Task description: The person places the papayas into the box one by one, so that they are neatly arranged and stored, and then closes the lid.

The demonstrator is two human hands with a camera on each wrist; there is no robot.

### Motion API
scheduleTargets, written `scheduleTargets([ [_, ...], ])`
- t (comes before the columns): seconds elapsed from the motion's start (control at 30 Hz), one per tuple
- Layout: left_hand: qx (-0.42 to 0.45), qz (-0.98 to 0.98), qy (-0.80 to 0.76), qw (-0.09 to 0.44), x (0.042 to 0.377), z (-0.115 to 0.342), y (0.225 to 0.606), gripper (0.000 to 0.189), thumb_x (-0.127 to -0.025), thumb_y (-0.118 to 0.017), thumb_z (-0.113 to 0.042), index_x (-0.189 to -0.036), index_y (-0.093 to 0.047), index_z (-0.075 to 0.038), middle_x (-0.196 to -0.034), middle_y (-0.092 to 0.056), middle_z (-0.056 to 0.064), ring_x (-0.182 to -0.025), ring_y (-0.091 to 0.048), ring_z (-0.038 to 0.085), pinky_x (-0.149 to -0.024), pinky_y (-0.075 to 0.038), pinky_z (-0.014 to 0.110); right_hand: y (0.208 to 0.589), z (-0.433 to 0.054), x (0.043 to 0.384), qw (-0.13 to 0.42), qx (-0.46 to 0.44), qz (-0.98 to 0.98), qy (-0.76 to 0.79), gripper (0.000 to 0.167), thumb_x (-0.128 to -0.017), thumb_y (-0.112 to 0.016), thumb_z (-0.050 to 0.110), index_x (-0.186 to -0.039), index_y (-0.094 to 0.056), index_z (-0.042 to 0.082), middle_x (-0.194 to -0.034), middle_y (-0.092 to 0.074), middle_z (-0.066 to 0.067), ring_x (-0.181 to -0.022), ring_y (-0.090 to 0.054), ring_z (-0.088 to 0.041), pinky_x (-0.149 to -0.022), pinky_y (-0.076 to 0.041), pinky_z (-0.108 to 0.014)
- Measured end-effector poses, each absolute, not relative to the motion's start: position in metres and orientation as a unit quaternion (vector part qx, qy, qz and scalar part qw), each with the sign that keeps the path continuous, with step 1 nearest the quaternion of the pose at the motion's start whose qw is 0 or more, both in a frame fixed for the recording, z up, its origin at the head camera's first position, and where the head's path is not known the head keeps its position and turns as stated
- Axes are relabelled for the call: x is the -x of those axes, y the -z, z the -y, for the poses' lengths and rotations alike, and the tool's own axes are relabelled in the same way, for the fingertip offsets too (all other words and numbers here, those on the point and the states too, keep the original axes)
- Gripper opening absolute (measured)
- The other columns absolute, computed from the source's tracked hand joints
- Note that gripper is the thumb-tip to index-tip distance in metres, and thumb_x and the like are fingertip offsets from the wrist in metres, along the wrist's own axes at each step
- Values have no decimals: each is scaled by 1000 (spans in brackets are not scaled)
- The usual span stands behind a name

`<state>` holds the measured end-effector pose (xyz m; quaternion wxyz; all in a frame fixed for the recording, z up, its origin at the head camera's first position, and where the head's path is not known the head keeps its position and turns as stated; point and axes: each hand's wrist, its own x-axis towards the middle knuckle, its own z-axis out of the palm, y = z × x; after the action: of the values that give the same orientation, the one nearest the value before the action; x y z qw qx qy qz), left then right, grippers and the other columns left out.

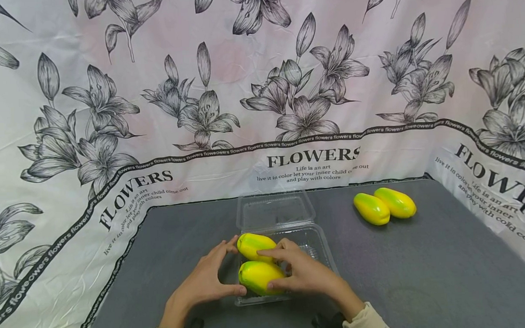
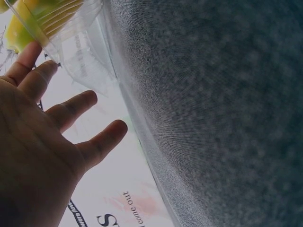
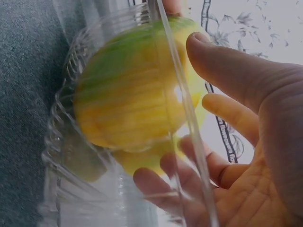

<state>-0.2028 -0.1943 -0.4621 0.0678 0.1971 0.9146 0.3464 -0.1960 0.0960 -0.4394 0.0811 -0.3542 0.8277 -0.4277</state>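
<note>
Two yellow-green mangoes lie in an open clear plastic clamshell box [image 1: 326, 244], the far mango [image 1: 251, 246] behind the near mango [image 1: 258, 275]. My left hand [image 1: 205, 279] is at their left end, thumb and fingers spread wide. In the left wrist view its fingers [image 2: 71, 111] are mostly straight, with the box wall beside them. From the right, my right hand [image 1: 307, 273] reaches over the box, its thumb at the near mango and its index finger over the far one. The right wrist view shows loosely bent fingers beside the mango [image 3: 132, 94], partly behind the clear wall.
Two more mangoes [image 1: 383, 205] lie touching each other at the back right of the grey table [image 1: 422, 264]. The box's clear lid [image 1: 275, 212] is folded back towards the flower-printed cloth [image 1: 219, 175] that hangs behind and around the table.
</note>
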Motion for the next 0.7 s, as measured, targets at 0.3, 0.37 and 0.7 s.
scheduleTargets([
  [0.3,-202,-913,-348,67,203,195,462,78,-71,-84,-64,-132,-51,-28,-169,-24,-16,-158,-17,37,-113,-17,82,432,-108,200,62,346,-830,433,64,-90,-79,34,-146,-56,16,-118,-57,-14,-98,-53,-24,-78,-56,-36],
  [0.37,-201,-913,-348,68,203,194,462,77,-71,-84,-64,-131,-51,-29,-169,-24,-15,-158,-17,37,-113,-16,82,430,-112,202,55,341,-832,434,63,-90,-78,34,-146,-56,15,-119,-58,-14,-100,-55,-23,-81,-57,-40],
  [0.7,-199,-914,-346,67,204,195,463,78,-71,-84,-66,-131,-51,-29,-168,-24,-16,-158,-18,38,-113,-17,82,427,-128,210,20,328,-847,418,61,-91,-77,35,-146,-57,19,-123,-65,-5,-102,-61,-28,-84,-57,-40],
])
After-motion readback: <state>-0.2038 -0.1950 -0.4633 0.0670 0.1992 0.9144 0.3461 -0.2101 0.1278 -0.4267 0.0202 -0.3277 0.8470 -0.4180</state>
